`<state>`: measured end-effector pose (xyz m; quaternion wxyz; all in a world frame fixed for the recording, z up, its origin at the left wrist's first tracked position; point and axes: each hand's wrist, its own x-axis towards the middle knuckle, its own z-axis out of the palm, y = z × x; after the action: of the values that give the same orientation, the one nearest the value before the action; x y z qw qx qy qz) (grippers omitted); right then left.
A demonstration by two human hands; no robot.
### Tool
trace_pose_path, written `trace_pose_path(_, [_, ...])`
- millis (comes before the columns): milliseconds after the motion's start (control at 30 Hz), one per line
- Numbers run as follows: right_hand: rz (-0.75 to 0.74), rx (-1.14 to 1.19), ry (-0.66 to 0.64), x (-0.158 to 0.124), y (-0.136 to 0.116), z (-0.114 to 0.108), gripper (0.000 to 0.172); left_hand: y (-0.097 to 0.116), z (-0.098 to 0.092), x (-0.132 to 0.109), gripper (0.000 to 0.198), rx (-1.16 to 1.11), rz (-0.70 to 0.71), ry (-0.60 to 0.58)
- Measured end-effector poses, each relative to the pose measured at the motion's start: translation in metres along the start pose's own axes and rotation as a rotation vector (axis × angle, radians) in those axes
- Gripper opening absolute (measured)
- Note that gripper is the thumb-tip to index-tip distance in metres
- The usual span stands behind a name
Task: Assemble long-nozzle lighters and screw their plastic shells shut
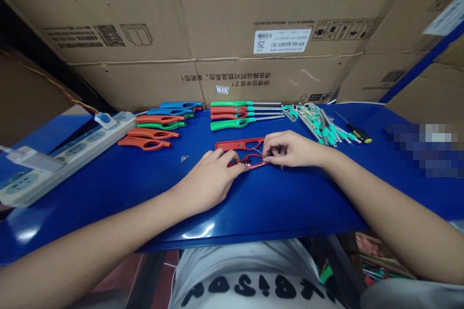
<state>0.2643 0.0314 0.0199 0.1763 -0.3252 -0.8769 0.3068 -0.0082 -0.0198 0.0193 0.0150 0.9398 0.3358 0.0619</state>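
On tbl (261, 210) | near red shell (257, 165) betw. L fingers (232, 156), R fingers (277, 160) | L gripping it; R hold unclear

On the blue table (145, 222), the left hand (213, 181) grips the near red casing half (258, 165), the right hand (290, 149) works at its other end, a second red casing half (232, 146) lies just beyond, and small screws (184, 158), lighters with metal tubes (232, 124) and a screwdriver (357, 133) lie around.
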Motion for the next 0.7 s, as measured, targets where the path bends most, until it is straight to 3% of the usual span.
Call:
trace_pose_path(567, [-0.085, -0.082, -0.024, -0.003, -0.007, -0.003, 0.013, -0.001, 0.003, -0.002, 0.047, 0.105, 0.043, 0.009])
trace_pose_path(700, [-0.027, -0.246, 0.178, -0.006, 0.000, -0.021, 0.018, -0.006, 0.005, -0.001, 0.044, 0.094, 0.095, 0.043])
